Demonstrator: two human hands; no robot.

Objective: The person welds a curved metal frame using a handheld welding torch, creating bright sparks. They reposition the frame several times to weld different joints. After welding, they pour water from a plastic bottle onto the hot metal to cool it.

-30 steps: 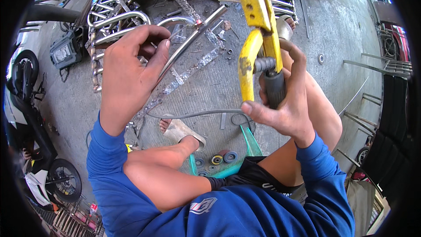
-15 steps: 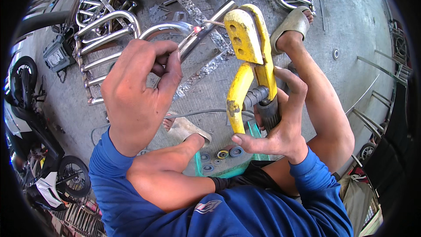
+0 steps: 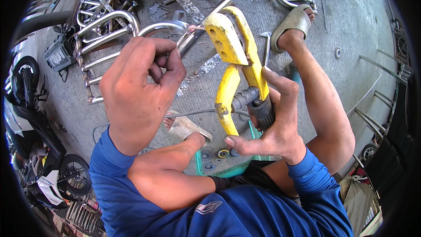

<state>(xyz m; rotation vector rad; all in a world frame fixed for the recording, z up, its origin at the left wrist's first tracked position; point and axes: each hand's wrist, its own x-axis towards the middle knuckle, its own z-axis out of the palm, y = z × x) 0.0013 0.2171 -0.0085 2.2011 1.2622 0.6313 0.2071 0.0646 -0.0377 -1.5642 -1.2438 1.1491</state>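
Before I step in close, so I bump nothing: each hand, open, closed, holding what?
Left hand: fingers curled at the metal tube; whether it holds it cannot be told.
Right hand: closed, holding the yellow tool.

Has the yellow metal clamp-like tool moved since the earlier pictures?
Yes. The yellow metal clamp-like tool, held in the right hand, has moved to the left, closer to the stationary silver tubular metal frame.

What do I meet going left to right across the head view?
Upper black motorcycle wheel → dark grey boxy case → bare left hand → yellow metal tool, held in the bare right hand → small round grey ring on the floor
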